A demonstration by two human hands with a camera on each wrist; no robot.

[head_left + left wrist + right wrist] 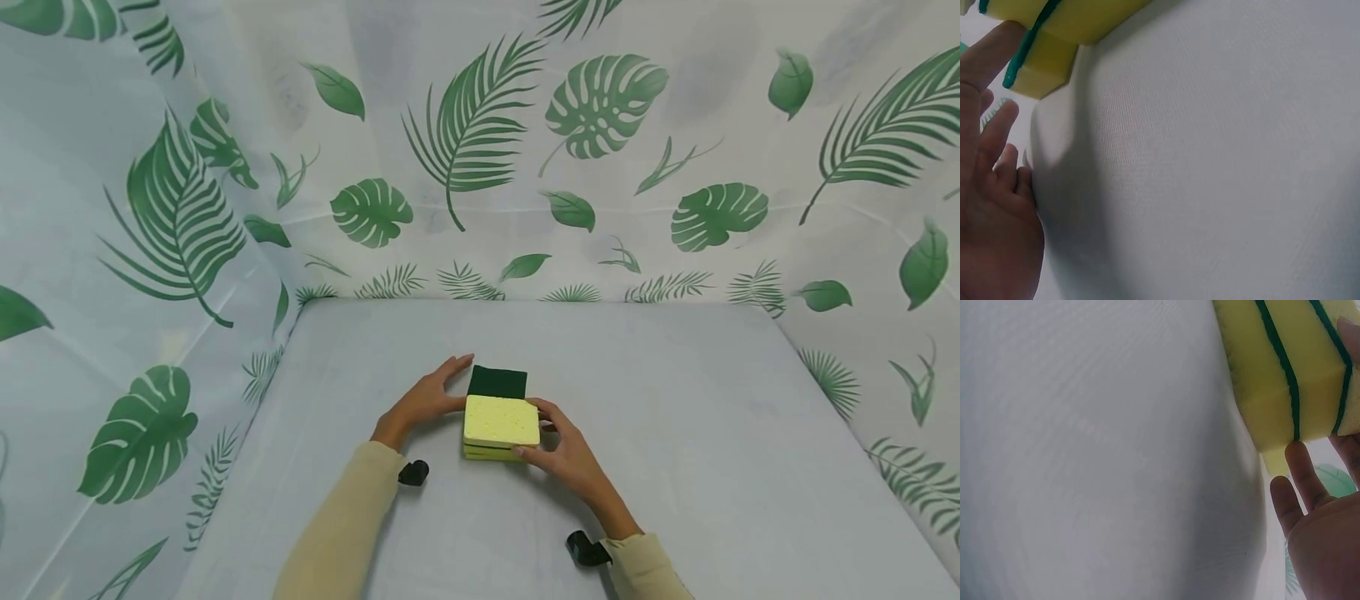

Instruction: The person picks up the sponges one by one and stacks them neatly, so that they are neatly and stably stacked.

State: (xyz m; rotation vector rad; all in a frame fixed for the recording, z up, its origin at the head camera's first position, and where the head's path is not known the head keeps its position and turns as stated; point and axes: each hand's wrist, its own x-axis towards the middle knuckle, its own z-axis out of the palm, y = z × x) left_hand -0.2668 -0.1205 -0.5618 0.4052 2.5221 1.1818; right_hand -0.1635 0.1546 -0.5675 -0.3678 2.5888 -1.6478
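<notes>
In the head view a stack of yellow sponges with green scouring layers sits on the table before me, its top sponge (pixel 501 419) showing a porous yellow face. Behind it lies another sponge (pixel 498 383) with its dark green side up. My right hand (pixel 573 460) pinches the top sponge at its right end, thumb at the front and fingers at the back corner. In the right wrist view other fingertips (pixel 1300 456) meet the end of the stack below. My left hand (pixel 426 400) is at the left side, its thumb touching the stack and its other fingers extended beside the rear sponge.
A pale cloth-covered table (pixel 675 400) spreads around the stack. Leaf-printed white curtains (pixel 487 192) rise along its back and sides. Black wrist-camera mounts (pixel 414 473) stick out by both cuffs, close over the table.
</notes>
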